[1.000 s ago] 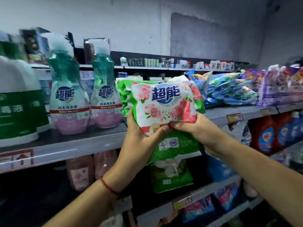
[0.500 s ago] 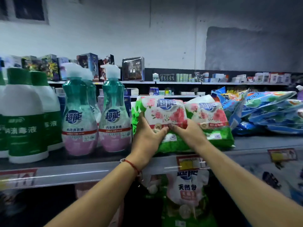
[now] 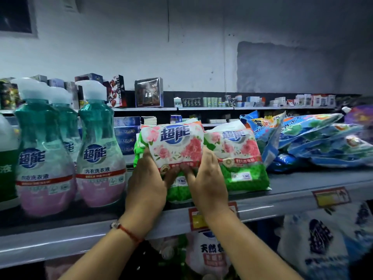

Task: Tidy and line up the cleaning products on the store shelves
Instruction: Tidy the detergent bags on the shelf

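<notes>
A floral green-and-white detergent bag (image 3: 175,147) stands upright on the grey shelf (image 3: 302,184). My left hand (image 3: 146,183) grips its lower left side and my right hand (image 3: 207,178) grips its lower right, thumbs pressed on the front. A second identical bag (image 3: 240,158) stands touching it on the right. Left of the bags stand teal-and-pink pump bottles (image 3: 99,154), one at the front (image 3: 43,158) and one behind it.
Blue detergent bags (image 3: 314,142) lie piled on the shelf at the right. A green-and-white bottle (image 3: 7,158) is at the far left edge. Price tags (image 3: 331,197) hang on the shelf lip. More bags (image 3: 319,243) fill the shelf below. A farther shelf holds small boxes (image 3: 149,92).
The floral bag was held up in front of the shelf; both hands have set it down upright on the shelf beside the second bag and still hold it.
</notes>
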`<state>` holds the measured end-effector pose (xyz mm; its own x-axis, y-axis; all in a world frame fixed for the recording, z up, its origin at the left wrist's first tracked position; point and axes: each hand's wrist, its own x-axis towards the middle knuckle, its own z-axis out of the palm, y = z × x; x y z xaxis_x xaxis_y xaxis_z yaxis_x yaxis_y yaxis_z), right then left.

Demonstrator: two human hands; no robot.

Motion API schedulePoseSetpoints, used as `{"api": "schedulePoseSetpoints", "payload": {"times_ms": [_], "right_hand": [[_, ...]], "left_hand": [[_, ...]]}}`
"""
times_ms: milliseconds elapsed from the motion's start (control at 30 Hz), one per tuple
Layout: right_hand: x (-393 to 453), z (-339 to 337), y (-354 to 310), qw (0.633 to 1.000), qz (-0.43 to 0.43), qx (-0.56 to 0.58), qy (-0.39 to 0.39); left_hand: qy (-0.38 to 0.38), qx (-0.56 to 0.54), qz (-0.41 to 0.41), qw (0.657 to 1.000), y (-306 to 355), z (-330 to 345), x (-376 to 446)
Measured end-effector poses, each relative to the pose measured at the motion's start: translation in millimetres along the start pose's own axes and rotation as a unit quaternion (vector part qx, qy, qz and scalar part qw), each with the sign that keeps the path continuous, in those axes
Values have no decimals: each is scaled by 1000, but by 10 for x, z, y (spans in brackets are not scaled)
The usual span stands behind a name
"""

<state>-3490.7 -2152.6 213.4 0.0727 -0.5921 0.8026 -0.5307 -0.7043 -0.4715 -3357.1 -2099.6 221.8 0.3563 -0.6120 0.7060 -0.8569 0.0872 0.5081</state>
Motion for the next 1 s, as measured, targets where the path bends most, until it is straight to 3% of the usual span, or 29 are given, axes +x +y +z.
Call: {"api": "schedulePoseSetpoints", "payload": {"times_ms": [200,300,400,533,667,833,1000], "right_hand": [[-13,-76,-115,996,1,-74,-42],[-12,-127,-195,990,12,-124,-62],[-15,-208,-298,980,27,-175,-92],[-39,-395,-491,954,52,-249,-161],[-236,-629,-731,924,-24,-303,-231],[-542,-769,-1218,900,-79,-257,-343],[-645,-692,-1873,883,-118,-267,-368]], "left_hand": [[-14,64,-14,998,62,-5,3],[-66,168,-25,983,130,-63,13],[-108,256,10,961,196,-258,-47],[-132,281,93,946,121,-678,-277],[-172,283,103,938,-129,-1175,-555],[-195,321,108,921,-415,-1722,-838],[-200,352,98,909,-547,-2342,-913]]}}
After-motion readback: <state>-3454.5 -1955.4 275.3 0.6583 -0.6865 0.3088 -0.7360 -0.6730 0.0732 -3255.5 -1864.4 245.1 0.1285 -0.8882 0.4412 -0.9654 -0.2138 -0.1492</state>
